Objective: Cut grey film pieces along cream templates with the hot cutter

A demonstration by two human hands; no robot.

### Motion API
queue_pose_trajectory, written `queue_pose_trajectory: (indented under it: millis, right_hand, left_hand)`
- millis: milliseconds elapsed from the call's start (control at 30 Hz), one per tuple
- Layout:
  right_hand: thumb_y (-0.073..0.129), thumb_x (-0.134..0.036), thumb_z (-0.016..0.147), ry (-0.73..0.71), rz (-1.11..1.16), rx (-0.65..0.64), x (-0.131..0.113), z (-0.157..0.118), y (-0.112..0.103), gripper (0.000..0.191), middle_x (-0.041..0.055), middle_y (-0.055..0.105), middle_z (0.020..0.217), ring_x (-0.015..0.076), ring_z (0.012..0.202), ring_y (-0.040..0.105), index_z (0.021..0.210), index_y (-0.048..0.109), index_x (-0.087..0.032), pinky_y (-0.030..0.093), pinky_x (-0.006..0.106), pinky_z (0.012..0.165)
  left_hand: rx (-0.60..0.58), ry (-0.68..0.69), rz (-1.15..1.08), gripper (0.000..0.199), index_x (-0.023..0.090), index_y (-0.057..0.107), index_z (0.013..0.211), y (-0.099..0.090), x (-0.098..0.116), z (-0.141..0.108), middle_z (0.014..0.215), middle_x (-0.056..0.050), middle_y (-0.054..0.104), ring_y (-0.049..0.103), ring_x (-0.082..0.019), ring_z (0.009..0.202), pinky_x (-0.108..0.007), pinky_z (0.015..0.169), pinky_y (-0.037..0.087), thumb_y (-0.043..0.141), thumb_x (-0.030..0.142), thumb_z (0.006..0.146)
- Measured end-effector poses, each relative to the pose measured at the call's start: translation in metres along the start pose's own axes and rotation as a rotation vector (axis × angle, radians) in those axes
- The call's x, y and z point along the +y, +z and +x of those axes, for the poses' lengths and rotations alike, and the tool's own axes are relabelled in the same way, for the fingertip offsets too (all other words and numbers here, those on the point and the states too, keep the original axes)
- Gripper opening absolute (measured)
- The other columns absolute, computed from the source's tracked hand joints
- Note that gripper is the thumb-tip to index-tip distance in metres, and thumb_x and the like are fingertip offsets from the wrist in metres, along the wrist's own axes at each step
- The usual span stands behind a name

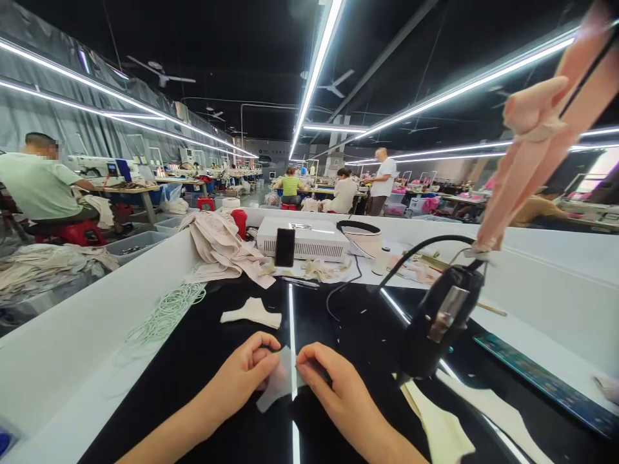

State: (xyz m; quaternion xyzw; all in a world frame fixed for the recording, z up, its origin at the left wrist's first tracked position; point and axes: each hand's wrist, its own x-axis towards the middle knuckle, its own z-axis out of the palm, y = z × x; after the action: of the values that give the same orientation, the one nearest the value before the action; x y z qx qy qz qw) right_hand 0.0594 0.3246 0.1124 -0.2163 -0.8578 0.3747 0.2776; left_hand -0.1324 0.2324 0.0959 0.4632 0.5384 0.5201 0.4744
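Note:
Between my two hands is a thin translucent white sheet piece [275,390], held up over the glossy black tabletop [193,399]. Thumb and fingers of my left hand [251,367] pinch its left side. At its upper right, my right hand [333,383] pinches the edge the same way. Just beyond my left hand lies a cream shaped fabric piece [252,312]. Right of my right hand, a black handheld electric cutter [438,328] hangs from a pink cloth strap [515,174]. More cream cut pieces [438,425] lie beneath and beside it.
A beige fabric pile [220,245], a white vented box [302,237] and an upright phone [285,247] stand at the back. Pale green cord [169,312] lies left; a teal-edged flat panel [546,380] lies right. White walls [541,270] border the table. Several people sit or stand beyond.

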Motion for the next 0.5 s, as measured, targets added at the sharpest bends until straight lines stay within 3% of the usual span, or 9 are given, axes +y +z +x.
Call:
queue_pose_trajectory:
  millis: [167,333,500]
  right_hand:
    - [0.052,-0.032,0.102,-0.042,-0.009,0.042,0.007,0.017,0.008,0.020,-0.0007,0.067,0.081,0.0179,0.073,0.062,0.091,0.067,-0.025,0.049,0.028,0.068]
    - [0.054,-0.034,0.101,-0.091,-0.045,0.100,0.013,0.049,0.021,0.020,0.0020,0.071,0.085,0.0205,0.075,0.066,0.093,0.069,-0.024,0.052,0.032,0.070]
    - [0.048,-0.037,0.104,-0.111,-0.146,0.149,0.020,0.090,0.039,0.027,0.0056,0.072,0.090,0.0222,0.082,0.068,0.095,0.070,-0.024,0.054,0.035,0.074]
  left_hand:
    - [0.063,-0.026,0.041,0.053,0.020,0.048,0.113,-0.009,-0.003,-0.003,0.080,0.002,0.062,0.063,-0.015,0.064,-0.026,0.060,0.048,0.070,0.057,0.081]
    - [0.211,0.054,0.238,0.041,0.022,0.049,0.115,-0.033,0.011,0.010,0.076,0.006,0.054,0.052,-0.012,0.054,-0.025,0.053,0.048,0.062,0.045,0.085]
    - [0.349,0.176,0.554,0.019,0.022,0.052,0.093,-0.063,0.028,0.036,0.079,0.004,0.056,0.054,-0.015,0.067,-0.028,0.063,0.042,0.060,0.039,0.089]
